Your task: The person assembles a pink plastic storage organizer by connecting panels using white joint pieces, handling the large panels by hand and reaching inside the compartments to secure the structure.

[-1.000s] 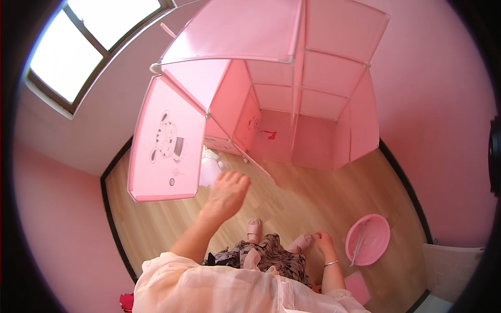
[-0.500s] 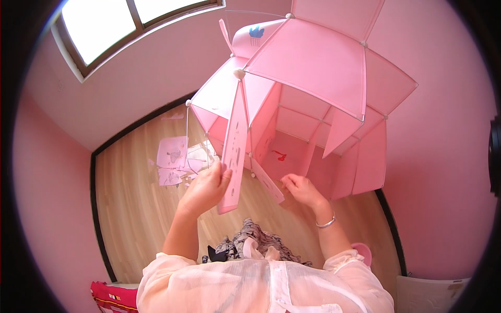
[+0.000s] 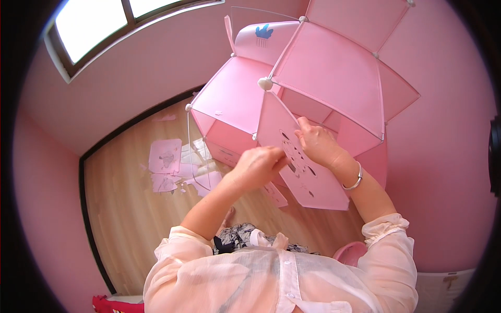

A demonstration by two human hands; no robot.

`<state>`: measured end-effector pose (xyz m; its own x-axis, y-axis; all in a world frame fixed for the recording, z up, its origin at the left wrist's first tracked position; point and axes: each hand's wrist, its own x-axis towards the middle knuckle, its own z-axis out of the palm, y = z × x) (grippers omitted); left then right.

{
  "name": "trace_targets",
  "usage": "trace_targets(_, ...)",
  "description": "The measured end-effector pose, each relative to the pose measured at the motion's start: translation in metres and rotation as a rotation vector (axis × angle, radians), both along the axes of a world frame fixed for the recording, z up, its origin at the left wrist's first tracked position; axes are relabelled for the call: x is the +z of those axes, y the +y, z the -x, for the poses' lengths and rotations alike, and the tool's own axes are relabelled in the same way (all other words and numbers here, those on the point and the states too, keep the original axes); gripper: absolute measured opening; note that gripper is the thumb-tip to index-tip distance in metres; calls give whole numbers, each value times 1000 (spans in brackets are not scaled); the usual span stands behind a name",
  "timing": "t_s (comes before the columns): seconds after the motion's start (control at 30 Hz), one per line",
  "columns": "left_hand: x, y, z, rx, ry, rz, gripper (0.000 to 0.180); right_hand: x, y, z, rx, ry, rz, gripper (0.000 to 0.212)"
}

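Observation:
A pink plastic door panel (image 3: 315, 185) with dark cut-out shapes hangs at the front of a pink cube cabinet (image 3: 329, 62). My right hand (image 3: 323, 146) is closed on the panel's upper right edge, with a silver bangle on that wrist. In front of the cut-outs, my left hand (image 3: 258, 167) has its fingers pinched together against or close to the panel's face. Whether anything small is between those fingers is hidden. Above the panel, a white round connector (image 3: 265, 83) joins the cabinet's rods.
Torn pink and white sheets (image 3: 166, 156) lie on the wooden floor (image 3: 125, 208) at the left. A smaller pink panel (image 3: 275, 194) hangs low by the cabinet. Behind my right arm stands a pink round container (image 3: 350, 254). A red package (image 3: 117, 304) sits at the lower left.
The door panel has swung to the right and turned its face toward me. My left hand has left its edge for its face. My right hand has risen and taken hold of its edge.

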<state>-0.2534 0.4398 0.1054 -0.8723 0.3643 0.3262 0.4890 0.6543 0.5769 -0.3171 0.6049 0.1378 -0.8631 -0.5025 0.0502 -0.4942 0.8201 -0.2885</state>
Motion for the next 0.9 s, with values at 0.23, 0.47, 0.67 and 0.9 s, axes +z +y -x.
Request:
trace_targets(0.23, -1, -85, 121, 22, 42, -424, 11, 14, -20, 6, -269, 39, -251, 23)
trace_targets(0.47, 3, -81, 200, -399, -274, -515, 16, 12, -68, 27, -382, 229, -264, 31)
trace_targets(0.67, -71, -73, 205, -372, -550, -591, 16, 0, -71, 38, -367, 277, -187, 30)
trace_targets(0.9, -219, -74, 185, -104, -821, -736, 16, -5, -60, 39, -297, 255, -111, 29)
